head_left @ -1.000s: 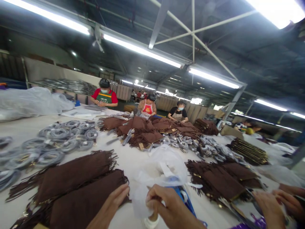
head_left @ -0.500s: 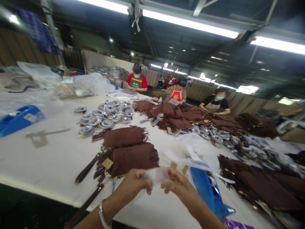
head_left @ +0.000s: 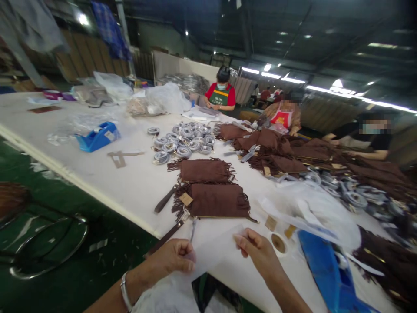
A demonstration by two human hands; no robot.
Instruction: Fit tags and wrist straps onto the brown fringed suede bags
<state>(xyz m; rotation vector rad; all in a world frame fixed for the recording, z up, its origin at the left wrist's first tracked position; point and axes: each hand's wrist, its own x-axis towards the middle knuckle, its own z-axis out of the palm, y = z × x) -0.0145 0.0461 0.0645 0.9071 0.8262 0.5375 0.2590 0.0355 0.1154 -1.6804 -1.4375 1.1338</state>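
Observation:
A thin, translucent plastic sheet point(head_left: 213, 251) is stretched between my two hands above the near edge of the table. My left hand point(head_left: 174, 257), with a silver bangle at the wrist, pinches one end. The other end is between the thumb and fingers of my right hand point(head_left: 256, 248). Just beyond lies a brown fringed pouch point(head_left: 220, 200) with a tan tag point(head_left: 186, 199) and a dark wrist strap point(head_left: 167, 238). A second fringed pouch point(head_left: 206, 170) lies behind it. Right of my right hand is a roll of tape or labels point(head_left: 278, 243).
Blue tape dispensers stand at right point(head_left: 325, 269) and far left point(head_left: 99, 135). Coiled grey straps point(head_left: 184, 141) and heaped brown pouches point(head_left: 273, 145) cover the table's far part. Clear plastic point(head_left: 309, 208) lies at right. Several co-workers sit opposite. A stool point(head_left: 48, 248) stands left.
My view has swung left and down, showing the stool and floor. My hands have moved farther apart, and the plastic sheet between them is spread wider.

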